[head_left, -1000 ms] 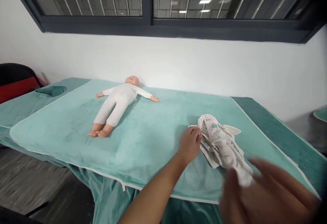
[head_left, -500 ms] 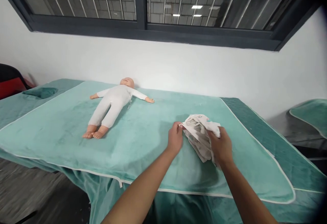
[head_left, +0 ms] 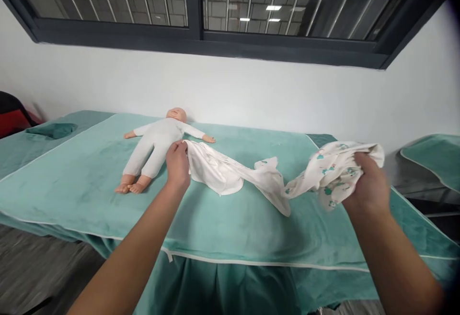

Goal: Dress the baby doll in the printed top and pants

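A white baby garment (head_left: 219,171) with small green prints hangs stretched out between both hands above the bed. My left hand (head_left: 178,163) is closed on its left end, near the doll's legs. Bunched folds of its printed part fill my right hand (head_left: 370,185), which is closed around them at the right. The garment's exact kind cannot be made out while it is twisted. Behind my left hand a baby doll (head_left: 158,145) in a white long-sleeved suit lies on its back, arms spread, hands and feet bare.
A light green blanket (head_left: 89,162) with white piping covers the bed. Beyond it are a white wall (head_left: 230,95) and a dark-framed window (head_left: 201,42). A small dark green cushion (head_left: 52,130) and a red and black object (head_left: 14,114) are at the left; more green fabric (head_left: 434,157) is at the right.
The bundled garment has been pulled out lengthwise. My left hand moved left towards the doll and my right hand moved right and up, each keeping hold of the cloth.
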`<state>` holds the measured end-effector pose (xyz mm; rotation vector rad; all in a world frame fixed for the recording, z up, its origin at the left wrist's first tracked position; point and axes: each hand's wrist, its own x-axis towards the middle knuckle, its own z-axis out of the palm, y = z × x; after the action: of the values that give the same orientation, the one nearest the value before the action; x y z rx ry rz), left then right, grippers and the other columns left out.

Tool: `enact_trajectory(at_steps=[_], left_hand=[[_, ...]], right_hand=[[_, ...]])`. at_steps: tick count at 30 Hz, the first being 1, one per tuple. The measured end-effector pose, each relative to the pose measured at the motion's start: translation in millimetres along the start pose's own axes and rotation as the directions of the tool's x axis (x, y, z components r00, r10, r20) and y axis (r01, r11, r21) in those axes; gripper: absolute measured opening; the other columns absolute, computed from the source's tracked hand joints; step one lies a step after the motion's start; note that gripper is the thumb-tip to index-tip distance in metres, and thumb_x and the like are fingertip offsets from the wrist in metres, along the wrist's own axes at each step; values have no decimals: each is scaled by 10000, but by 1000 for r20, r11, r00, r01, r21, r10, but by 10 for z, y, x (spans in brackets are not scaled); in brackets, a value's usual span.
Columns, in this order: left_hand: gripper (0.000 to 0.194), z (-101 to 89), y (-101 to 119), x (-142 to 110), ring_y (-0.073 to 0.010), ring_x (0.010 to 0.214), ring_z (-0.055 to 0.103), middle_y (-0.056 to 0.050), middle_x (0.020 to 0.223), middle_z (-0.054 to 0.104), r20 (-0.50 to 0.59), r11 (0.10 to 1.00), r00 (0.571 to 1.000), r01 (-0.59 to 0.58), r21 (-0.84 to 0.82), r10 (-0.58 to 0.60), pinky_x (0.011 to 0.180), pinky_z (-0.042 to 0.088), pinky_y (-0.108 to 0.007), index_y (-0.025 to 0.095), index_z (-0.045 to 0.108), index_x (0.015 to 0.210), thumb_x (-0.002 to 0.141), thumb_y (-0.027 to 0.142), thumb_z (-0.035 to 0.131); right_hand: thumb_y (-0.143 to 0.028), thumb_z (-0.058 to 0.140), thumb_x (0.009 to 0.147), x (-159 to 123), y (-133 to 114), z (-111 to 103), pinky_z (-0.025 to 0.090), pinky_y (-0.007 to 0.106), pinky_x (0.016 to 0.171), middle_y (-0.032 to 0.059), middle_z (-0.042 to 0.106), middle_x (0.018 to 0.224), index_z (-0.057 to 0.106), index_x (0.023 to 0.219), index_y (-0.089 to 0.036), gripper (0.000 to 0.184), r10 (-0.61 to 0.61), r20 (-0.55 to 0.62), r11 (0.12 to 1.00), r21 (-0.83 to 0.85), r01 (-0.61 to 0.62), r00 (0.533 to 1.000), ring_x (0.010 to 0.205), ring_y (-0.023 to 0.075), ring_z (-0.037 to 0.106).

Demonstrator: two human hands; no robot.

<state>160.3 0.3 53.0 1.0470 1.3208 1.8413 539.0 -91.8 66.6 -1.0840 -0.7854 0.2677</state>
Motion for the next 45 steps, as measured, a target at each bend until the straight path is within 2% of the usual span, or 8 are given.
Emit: enact_trajectory(at_steps=[4, 7, 10, 15, 26, 29, 34, 45], left_hand=[[234, -173, -107, -11, -175, 929, 604, -47, 970, 667, -74, 999, 997, -29, 43, 32, 897, 474, -328, 153, 641, 982, 812, 266, 528], [381, -161, -251, -187, -227, 1193, 560, -93, 1266, 622, -49, 957, 983, -163, 239, 179, 1065, 408, -387, 180, 587, 1205, 830, 237, 547], [461, -95, -437, -355, -260, 1300, 496, -109, 1359, 577, 327, 776, 908, -400, 489, 262, 1115, 371, -430, 190, 567, 1266, 811, 129, 522], [389, 28, -737, -449, -296, 1275, 507, -112, 1283, 630, 748, 473, 664, -654, 591, -16, 1150, 269, -530, 214, 607, 1226, 842, 188, 552], [299, 78, -520, -445, -262, 973, 640, -79, 984, 730, 658, 440, 753, -594, 674, 9, 920, 413, -384, 199, 663, 1041, 860, 146, 430], [310, 73, -280, -461, -250, 958, 651, -49, 1009, 741, 654, 583, 753, -565, 584, 75, 848, 435, -339, 226, 673, 1058, 863, 185, 437], [317, 213, 29, -528, -200, 888, 663, 2, 972, 747, 652, 736, 754, -487, 470, 81, 778, 448, -280, 262, 695, 1010, 921, 273, 391], [253, 165, 627, -528, -207, 756, 668, 0, 802, 742, 699, 365, 669, -735, 572, 252, 635, 381, -292, 257, 709, 967, 923, 336, 473]], right_hand=[[-341, 707, 741, -17, 245, -64, 484, 379, 773, 72, 637, 948, 646, 1038, -187, 340, 13, -71, 977, -211, -28, 997, 801, 193, 607], [-346, 609, 809, -246, 660, -110, 443, 440, 937, 125, 639, 1102, 659, 1119, -184, 353, -74, 341, 768, -580, 272, 937, 1027, 265, 587], [-347, 533, 866, -506, 1010, -148, 403, 492, 1004, 120, 572, 1316, 658, 1165, -233, 343, 43, 638, 532, -666, 523, 769, 1207, 313, 524], [-525, 568, 880, -695, 1100, -146, 457, 451, 886, 79, 540, 1393, 567, 1291, -295, 471, 195, 671, 362, -727, 583, 715, 1160, 312, 565], [-490, 565, 855, -695, 1031, -521, 444, 318, 692, 69, 655, 1018, 658, 1053, -213, 354, 45, 388, 486, -814, 319, 921, 834, 220, 620], [-472, 553, 877, -737, 987, -730, 400, 306, 622, 61, 647, 1098, 658, 1079, -251, 317, 121, 442, 328, -863, 384, 889, 799, 209, 628], [-460, 552, 908, -802, 787, -504, 441, 288, 710, 38, 638, 1090, 638, 1052, -258, 262, 87, 581, 495, -730, 470, 810, 891, 197, 644], [-380, 614, 871, -1091, 683, 4, 321, 588, 1051, 114, 534, 1372, 545, 1323, -246, 477, 129, 620, 279, -772, 572, 774, 1281, 364, 449]])
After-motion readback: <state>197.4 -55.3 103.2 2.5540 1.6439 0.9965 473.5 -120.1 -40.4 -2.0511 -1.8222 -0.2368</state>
